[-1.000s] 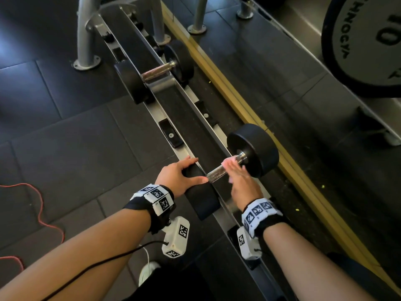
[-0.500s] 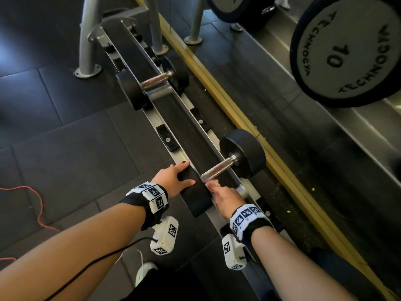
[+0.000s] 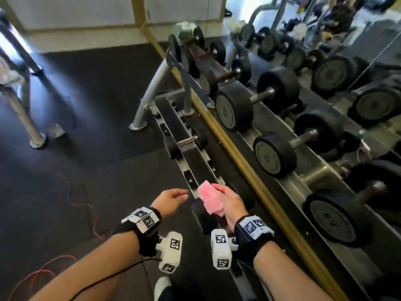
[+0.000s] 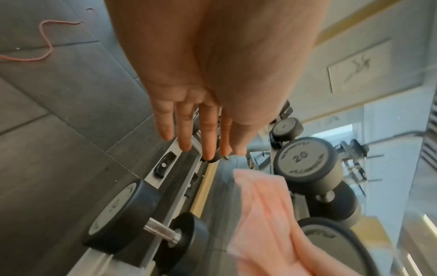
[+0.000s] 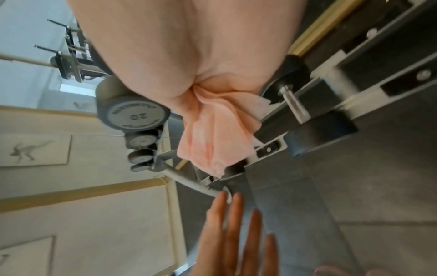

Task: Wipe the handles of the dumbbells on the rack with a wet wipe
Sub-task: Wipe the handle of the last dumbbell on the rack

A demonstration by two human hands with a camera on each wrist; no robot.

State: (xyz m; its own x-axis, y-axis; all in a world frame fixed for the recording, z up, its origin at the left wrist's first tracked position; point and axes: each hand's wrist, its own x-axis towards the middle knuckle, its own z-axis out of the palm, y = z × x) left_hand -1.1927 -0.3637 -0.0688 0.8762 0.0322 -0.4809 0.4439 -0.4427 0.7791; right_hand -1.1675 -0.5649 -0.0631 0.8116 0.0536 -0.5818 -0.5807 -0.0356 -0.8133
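Dark rubber floor fills the head view, with the low rack running away from both hands. The right hand is closed around a pink wipe, lifted clear of the dumbbell just below it. The left hand hovers beside it, fingers loose and holding nothing. Farther along the rack sits a second dumbbell; a mirror lies beyond the right hand (its frame is yellow).

From the left wrist, the left hand shows straight fingers spread above the rack. Below them lies the dumbbell, its metal handle bare, and the wipe hangs to the side.

From the right wrist, the right hand pinches the wipe, which dangles next to the handle. The left hand's fingers reach in, extended.
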